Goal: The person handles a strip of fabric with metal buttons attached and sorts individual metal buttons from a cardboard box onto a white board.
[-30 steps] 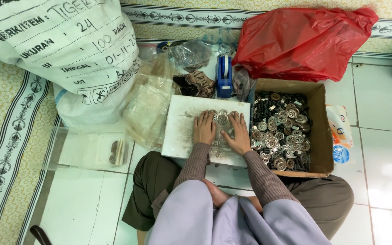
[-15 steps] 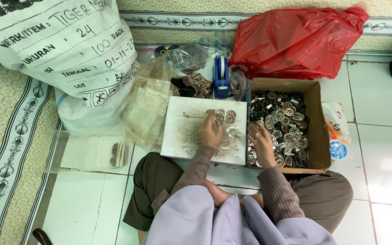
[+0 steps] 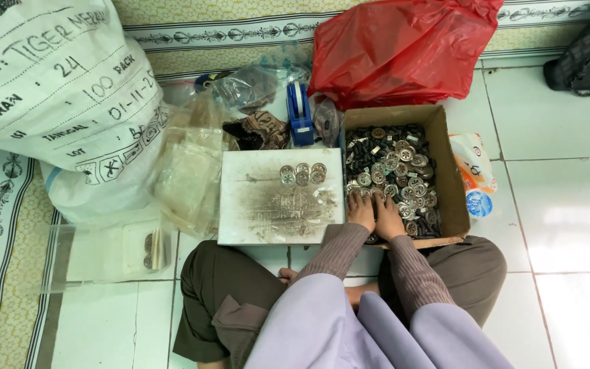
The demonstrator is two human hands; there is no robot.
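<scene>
I sit cross-legged on a tiled floor. Both hands reach into a brown cardboard box [image 3: 440,143] holding several round metal buttons [image 3: 396,162] and dark pieces. My left hand [image 3: 361,210] and my right hand [image 3: 388,219] lie side by side on the buttons at the box's near edge, fingers spread. Whether either hand grips anything is hidden. Left of the box lies a worn white board [image 3: 261,205] with several buttons [image 3: 302,173] in rows near its far edge.
A large white woven sack [image 3: 56,96] stands at the left, clear plastic bags [image 3: 189,171] beside it. A blue tape dispenser [image 3: 300,113] and a red plastic bag [image 3: 404,48] sit behind the box. A clear flat case [image 3: 104,249] lies near my left knee.
Both hands left the white board and moved right into the cardboard box. Several buttons now lie uncovered in rows on the board.
</scene>
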